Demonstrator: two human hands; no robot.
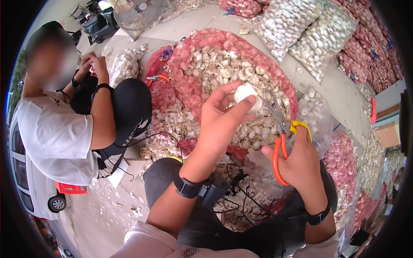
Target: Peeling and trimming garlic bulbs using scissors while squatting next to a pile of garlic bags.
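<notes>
My left hand pinches a white garlic bulb between thumb and fingers, holding it up above a large pile of garlic. In my right hand is a pair of scissors with one orange handle loop and one yellow. Their blades are parted and point up and left, with the tips close to the bulb's right side; whether they touch it I cannot tell. Beneath both hands an opened red mesh sack lies rolled back around many loose garlic bulbs.
On the left, a co-worker sits with both hands raised. Orange-handled cutters rest on the red mesh. Filled garlic sacks lie at the back right, beside stacked red sacks. A fan stands behind; black cables cross my lap.
</notes>
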